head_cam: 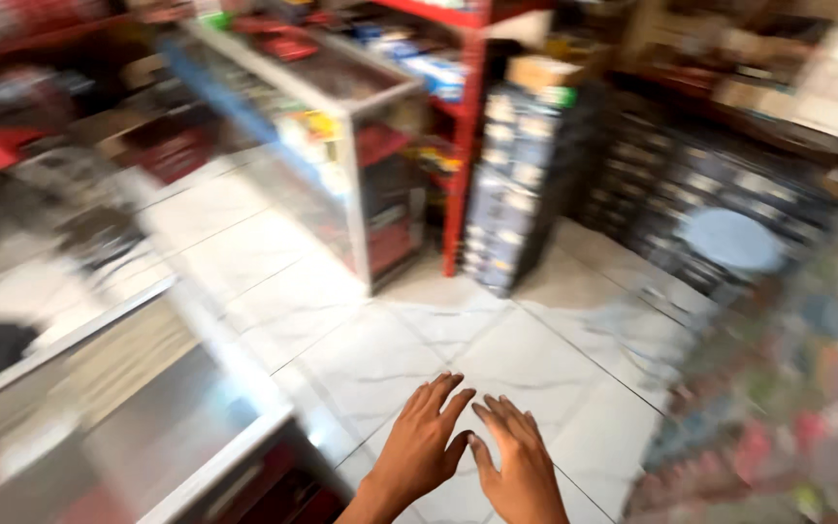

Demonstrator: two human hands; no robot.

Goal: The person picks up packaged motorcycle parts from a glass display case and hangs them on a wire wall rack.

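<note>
My left hand [421, 448] and right hand [516, 464] hang side by side, fingers spread and holding nothing, over the near tiled floor [535, 359], right of the glass counter [206, 427].

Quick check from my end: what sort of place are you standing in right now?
Most likely a small hardware or parts shop. A glass display counter holds packaged goods, a tall stack of small drawer bins stands beside a red metal shelf, and the floor is white tile. Both hands are empty.

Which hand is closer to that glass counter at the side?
The left hand. It hangs nearer the glass counter at the lower left, while the right hand is farther away over the white floor tiles. Both are empty, fingers spread.
</note>
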